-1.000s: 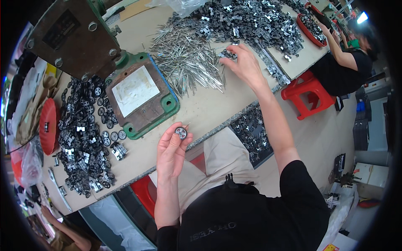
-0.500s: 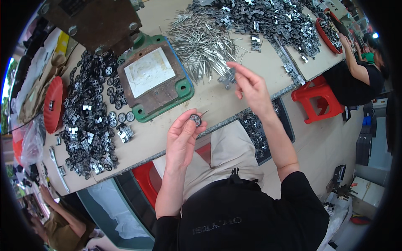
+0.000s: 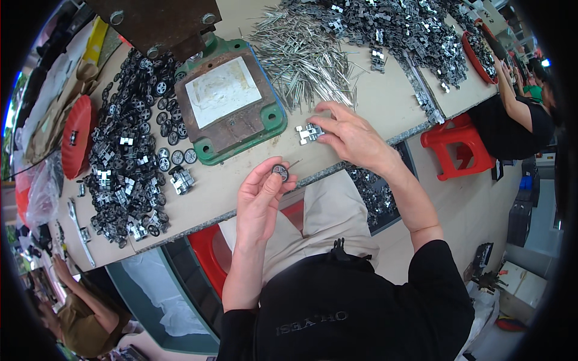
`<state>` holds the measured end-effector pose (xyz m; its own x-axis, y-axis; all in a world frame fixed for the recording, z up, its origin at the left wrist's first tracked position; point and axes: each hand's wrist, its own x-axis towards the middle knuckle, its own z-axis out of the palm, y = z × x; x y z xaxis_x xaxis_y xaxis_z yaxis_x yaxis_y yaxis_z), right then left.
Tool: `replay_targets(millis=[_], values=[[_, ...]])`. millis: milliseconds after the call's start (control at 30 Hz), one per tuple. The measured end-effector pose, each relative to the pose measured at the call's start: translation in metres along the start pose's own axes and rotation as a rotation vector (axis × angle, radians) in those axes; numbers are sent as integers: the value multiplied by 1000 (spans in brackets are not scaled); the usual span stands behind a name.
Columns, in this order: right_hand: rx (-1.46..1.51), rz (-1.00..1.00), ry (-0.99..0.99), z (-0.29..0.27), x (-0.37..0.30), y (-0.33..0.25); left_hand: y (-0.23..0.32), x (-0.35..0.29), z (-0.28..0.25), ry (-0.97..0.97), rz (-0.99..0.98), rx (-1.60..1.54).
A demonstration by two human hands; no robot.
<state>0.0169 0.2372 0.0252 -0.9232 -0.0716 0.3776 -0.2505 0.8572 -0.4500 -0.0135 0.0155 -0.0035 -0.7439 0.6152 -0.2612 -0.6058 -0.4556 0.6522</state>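
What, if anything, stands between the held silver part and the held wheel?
Nothing visible: only tabletop shows between the silver part in the right hand and the wheel, with its thin pin, in the left hand.

ok so on the right there's a red stool with someone in black right at it, and another person in brown lower left. far left of the table there's a red dish near a crumpled clear bag, plus a teal bin with whitish plastic inside.
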Motion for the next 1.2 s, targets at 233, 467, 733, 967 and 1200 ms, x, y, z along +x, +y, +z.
replay_targets(millis=[233, 467, 733, 967, 1200], values=[[837, 562, -20, 10, -12, -4, -1, 0, 7, 42, 65, 57], [1154, 727, 10, 10, -19, -21, -4, 2, 10, 77, 148, 155], [1172, 681, -42, 1, -15, -30, -4, 1, 10, 94, 181, 189], [1154, 675, -34, 1, -13, -33, -3, 0, 11, 95, 193, 207], [1213, 673, -12, 5, -16, -25, -3, 1, 9, 115, 201, 236]])
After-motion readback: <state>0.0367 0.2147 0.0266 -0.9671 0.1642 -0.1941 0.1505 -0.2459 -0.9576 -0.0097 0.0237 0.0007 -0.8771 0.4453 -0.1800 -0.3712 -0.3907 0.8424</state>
